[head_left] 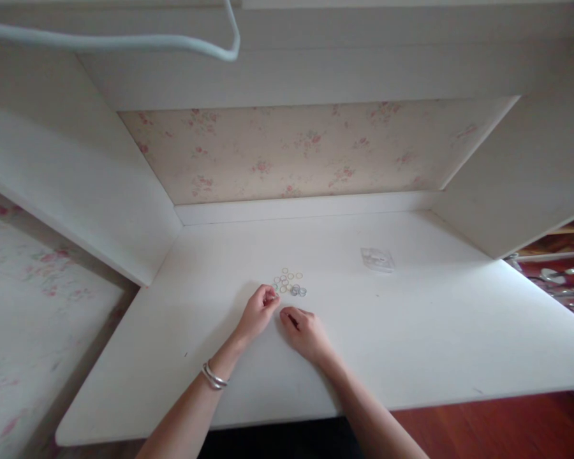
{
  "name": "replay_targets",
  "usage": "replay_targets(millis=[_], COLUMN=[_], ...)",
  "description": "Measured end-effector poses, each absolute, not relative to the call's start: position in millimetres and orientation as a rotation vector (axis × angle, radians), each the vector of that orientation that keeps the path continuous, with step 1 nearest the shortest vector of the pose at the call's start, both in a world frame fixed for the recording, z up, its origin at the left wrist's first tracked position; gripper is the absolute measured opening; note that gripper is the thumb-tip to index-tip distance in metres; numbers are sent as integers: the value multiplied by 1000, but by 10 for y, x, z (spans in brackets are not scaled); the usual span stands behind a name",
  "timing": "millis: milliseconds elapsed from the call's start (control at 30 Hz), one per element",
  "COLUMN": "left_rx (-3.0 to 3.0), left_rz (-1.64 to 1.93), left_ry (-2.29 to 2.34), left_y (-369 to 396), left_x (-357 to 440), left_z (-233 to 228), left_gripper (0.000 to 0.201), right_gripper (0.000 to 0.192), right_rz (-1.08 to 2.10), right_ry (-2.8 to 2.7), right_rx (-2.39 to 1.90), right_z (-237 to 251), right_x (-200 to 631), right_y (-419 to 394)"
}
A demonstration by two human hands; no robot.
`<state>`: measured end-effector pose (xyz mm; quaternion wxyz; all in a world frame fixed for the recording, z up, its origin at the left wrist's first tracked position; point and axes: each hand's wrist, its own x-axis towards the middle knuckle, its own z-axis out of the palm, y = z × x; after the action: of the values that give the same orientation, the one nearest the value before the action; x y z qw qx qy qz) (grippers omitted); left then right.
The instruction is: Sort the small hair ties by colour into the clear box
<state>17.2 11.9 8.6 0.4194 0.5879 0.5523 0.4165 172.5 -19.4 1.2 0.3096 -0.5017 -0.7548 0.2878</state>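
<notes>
Pinching fingertips of the left hand (259, 310) are closing on something tiny at the near edge of the rings (289, 282), too small to identify. The rings are lying scattered mid-desk (411, 331), just beyond both hands. The right hand (305, 331) is resting knuckles-up beside the left, fingers curled, holding nothing visible. Bangles (213, 376) are circling the left wrist. A clear packet (377, 259) is lying well to the right.
</notes>
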Motion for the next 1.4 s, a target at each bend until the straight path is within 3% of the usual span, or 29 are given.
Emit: replay_targets(millis=[400,667,833,1067,1400], left_rx=[1404,1314,1731,2070,2057], left_rz=[1038,1148,948,668,658], left_ry=[1344,1562,1786,1797,1759], left_y=[67,123,53,-90,-99], left_x=[93,-134,-194,-72,-77], left_z=[97,55,39,117,131], left_gripper=[28,23,5,22,23], right_gripper=[29,27,27,29,28], right_rz=[644,608,388,299,388], right_ry=[-2101,-2010,-1925,-2075,-1982], right_rx=[-1411,-1488,-1665,-1783,-1644], right_z=[27,26,20,45,17], right_x=[1603,1534,1623,1739,1797], right_y=[-186,-176,-20,165,435])
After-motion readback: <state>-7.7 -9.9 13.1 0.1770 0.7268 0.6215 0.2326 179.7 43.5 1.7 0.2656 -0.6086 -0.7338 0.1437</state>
